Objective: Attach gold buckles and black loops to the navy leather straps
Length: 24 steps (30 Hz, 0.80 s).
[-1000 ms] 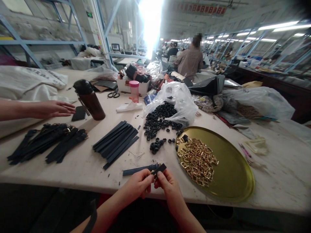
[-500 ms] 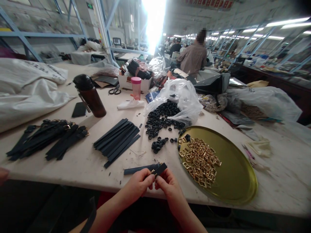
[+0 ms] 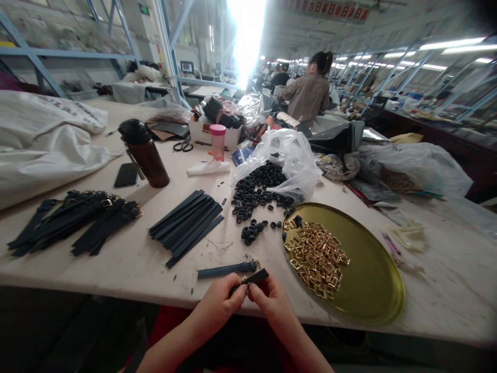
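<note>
Near the table's front edge, my left hand (image 3: 224, 296) and my right hand (image 3: 268, 296) pinch a short dark strap (image 3: 256, 277) between them. A bit of gold metal shows at the fingertips, mostly hidden by them. Just behind my hands lies a finished-looking strap with a gold buckle (image 3: 227, 269). To the right, a round gold tray (image 3: 373, 280) carries a heap of gold buckles (image 3: 320, 259). Flat dark straps (image 3: 186, 223) lie stacked to the left of centre. Small black loops (image 3: 256, 189) spill from a clear plastic bag (image 3: 295, 160).
Buckled straps (image 3: 73, 220) are piled at the left, near a brown bottle (image 3: 145, 155) and a phone (image 3: 126, 175). Scissors (image 3: 183, 145), a pink-lidded cup (image 3: 218, 142) and a filled box (image 3: 198, 132) stand farther back. Another person (image 3: 308, 96) is across the room.
My hands stay together on the strap, which has tilted slightly and shifted a little lower. The person in the background has turned and moved slightly left.
</note>
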Tool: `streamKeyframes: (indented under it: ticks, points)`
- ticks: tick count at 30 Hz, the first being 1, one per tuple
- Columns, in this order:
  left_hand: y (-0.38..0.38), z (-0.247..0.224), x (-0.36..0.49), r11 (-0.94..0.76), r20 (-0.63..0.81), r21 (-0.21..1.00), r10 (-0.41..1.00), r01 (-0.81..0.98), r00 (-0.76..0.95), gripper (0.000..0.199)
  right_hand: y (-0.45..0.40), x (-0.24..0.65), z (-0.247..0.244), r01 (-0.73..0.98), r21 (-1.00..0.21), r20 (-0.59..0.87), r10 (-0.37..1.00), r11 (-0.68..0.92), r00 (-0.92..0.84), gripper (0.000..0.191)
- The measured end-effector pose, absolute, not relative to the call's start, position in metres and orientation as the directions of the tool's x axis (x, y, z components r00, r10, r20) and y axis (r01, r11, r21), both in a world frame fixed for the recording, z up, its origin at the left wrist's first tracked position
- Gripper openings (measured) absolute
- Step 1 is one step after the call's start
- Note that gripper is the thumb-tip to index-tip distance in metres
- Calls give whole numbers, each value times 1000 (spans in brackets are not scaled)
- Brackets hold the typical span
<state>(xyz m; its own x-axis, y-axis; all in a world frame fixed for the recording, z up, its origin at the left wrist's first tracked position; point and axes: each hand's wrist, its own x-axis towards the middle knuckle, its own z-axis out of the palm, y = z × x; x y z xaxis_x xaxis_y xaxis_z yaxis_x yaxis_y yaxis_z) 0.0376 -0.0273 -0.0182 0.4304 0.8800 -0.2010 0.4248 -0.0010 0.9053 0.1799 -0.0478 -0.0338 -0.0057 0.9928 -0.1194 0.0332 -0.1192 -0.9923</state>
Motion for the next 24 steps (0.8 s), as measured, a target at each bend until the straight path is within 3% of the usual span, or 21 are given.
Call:
streamKeyframes:
  ticks: [3, 5, 7, 10, 12, 13, 15, 17, 19, 24]
  points:
    - [-30, -21, 37, -1, -210, 891, 886, 454, 414, 23, -55, 184, -29, 354, -934, 63, 998, 49, 28, 5]
    - [-33, -18, 36, -14, -221, 879, 873, 477, 434, 23, -58, 186, -27, 434, -895, 114, 993, 99, 8, 6]
    - [-35, -13, 34, -44, -227, 863, 856, 504, 464, 24, -57, 188, -27, 366, -930, 41, 999, 37, 2, 9]
    - [-36, -5, 32, -70, -243, 858, 818, 509, 522, 24, -52, 191, -30, 72, -978, -202, 974, -196, -101, 19]
    - [-35, -3, 31, -33, -277, 872, 789, 488, 548, 25, -51, 191, -30, -64, -956, -269, 945, -285, -188, 22]
    - [-34, -4, 31, -10, -293, 878, 780, 479, 553, 27, -52, 191, -30, -54, -963, -251, 952, -264, -174, 21]
    - [-32, -6, 31, 20, -304, 886, 780, 464, 547, 28, -56, 188, -27, 135, -985, -116, 990, -105, -76, 15]
    - [-29, -6, 31, 1, -280, 883, 804, 469, 525, 26, -60, 186, -23, 393, -915, 83, 996, 88, -29, 7]
    - [-29, -4, 33, -38, -247, 862, 838, 505, 486, 23, -61, 185, -20, 505, -842, 181, 981, 188, -64, 8]
    - [-31, 2, 34, -15, -289, 835, 839, 550, 461, 20, -49, 190, -23, 320, -947, -30, 999, -25, -12, 8]
